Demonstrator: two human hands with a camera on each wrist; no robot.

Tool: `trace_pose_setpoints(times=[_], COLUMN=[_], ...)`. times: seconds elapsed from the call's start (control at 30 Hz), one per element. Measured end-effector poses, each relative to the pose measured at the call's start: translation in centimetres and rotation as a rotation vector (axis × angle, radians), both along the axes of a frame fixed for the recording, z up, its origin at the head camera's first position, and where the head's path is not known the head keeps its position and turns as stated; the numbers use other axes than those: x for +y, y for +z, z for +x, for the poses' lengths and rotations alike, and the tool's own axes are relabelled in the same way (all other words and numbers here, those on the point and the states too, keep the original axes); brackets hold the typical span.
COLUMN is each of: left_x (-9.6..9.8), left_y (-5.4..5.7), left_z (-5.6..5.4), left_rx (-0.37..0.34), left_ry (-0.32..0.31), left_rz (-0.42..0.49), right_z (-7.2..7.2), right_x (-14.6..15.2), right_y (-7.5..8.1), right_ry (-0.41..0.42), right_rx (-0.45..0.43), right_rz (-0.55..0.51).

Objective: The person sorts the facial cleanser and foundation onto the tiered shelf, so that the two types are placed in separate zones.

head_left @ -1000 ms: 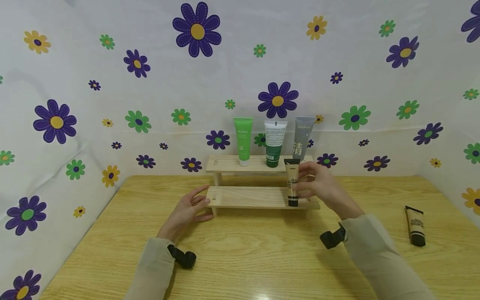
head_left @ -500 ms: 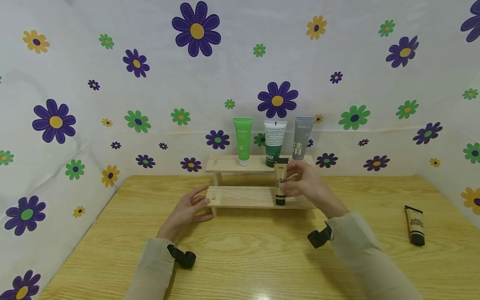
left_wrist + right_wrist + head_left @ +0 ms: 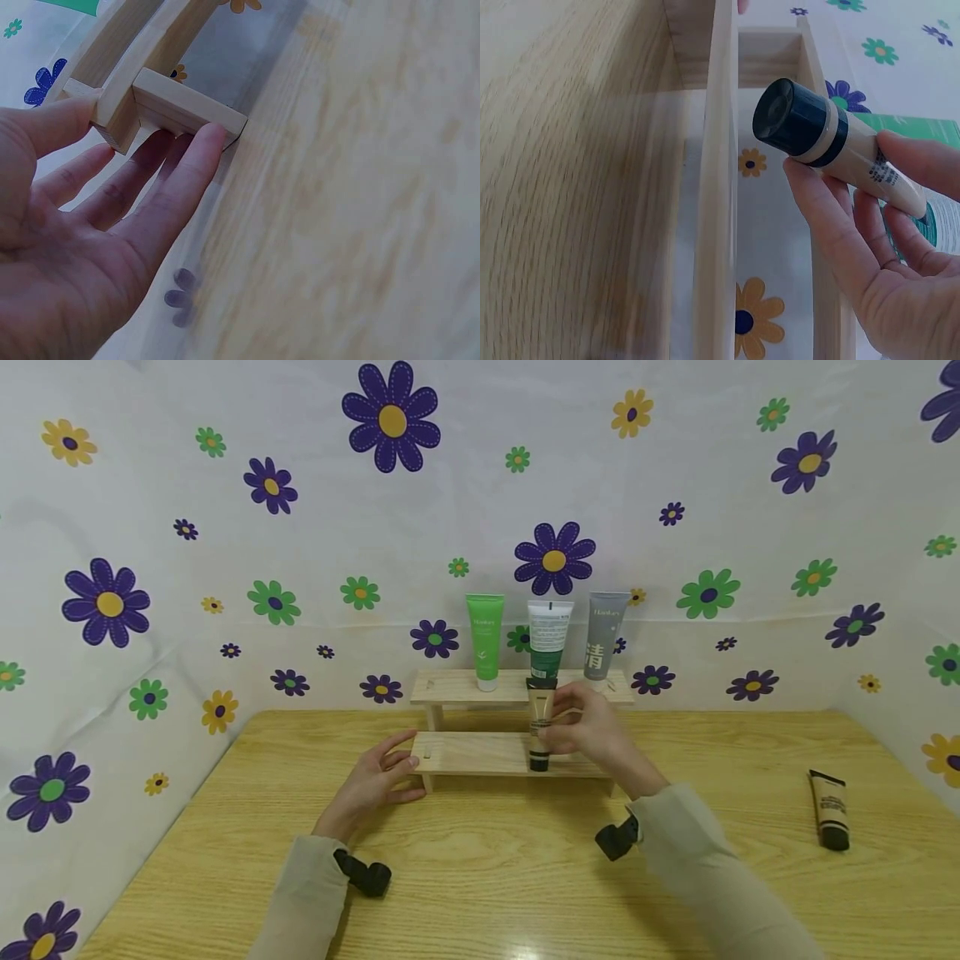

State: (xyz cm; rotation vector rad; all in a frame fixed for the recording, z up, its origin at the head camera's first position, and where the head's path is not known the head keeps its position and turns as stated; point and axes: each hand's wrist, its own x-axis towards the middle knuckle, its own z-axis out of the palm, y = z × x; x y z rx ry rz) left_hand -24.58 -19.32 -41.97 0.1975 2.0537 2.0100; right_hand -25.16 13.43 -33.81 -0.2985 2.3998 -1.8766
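Observation:
My right hand (image 3: 588, 731) pinches a beige squeeze tube (image 3: 539, 718) by its side between thumb and fingers. The tube stands upright over the lower board of a two-step wooden shelf (image 3: 480, 753), its black cap (image 3: 789, 118) downward. Whether the cap touches the board I cannot tell. At the shelf's left end, my left hand (image 3: 372, 785) holds the lower board and its leg (image 3: 184, 103), thumb on one side and fingertips on the other. On the upper step stand a green tube (image 3: 487, 639), a white-and-green tube (image 3: 548, 639) and a grey tube (image 3: 606, 635).
A second beige tube (image 3: 831, 810) with a black cap lies on the wooden table (image 3: 465, 877), to the right. Behind the shelf hangs a white cloth (image 3: 450, 502) printed with flowers. Each wrist carries a black camera.
My right hand has carried the beige tube leftward along the lower step, from its right end toward the middle. The left hand has stayed at the shelf's left end.

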Motion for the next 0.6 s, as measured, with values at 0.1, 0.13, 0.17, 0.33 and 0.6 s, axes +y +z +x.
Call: trace_pose_setpoints(times=[0.1,0.13,0.17,0.33,0.6], left_x=[0.0,0.0,0.0,0.1,0.1], left_y=[0.0,0.0,0.0,0.1,0.2], left_z=[0.0,0.0,0.0,0.0,0.1], left_rx=[0.005,0.005,0.004,0.001,-0.005], left_ry=[-0.003,-0.003,-0.003,0.004,0.004], left_rz=[-0.001,-0.001,0.0,0.0,-0.003], right_z=[-0.1,-0.2,-0.2,-0.3,-0.4], right_x=[-0.5,-0.7,-0.8,-1.8,-3.2], right_y=[-0.3,-0.3,-0.4,-0.6,-0.9], right_ry=[0.003,0.002,0.003,-0.009,-0.04], right_rx=[0.019,0.03,0.04,0.072,0.085], right_rz=[-0.009,-0.013,-0.016,-0.028,-0.032])
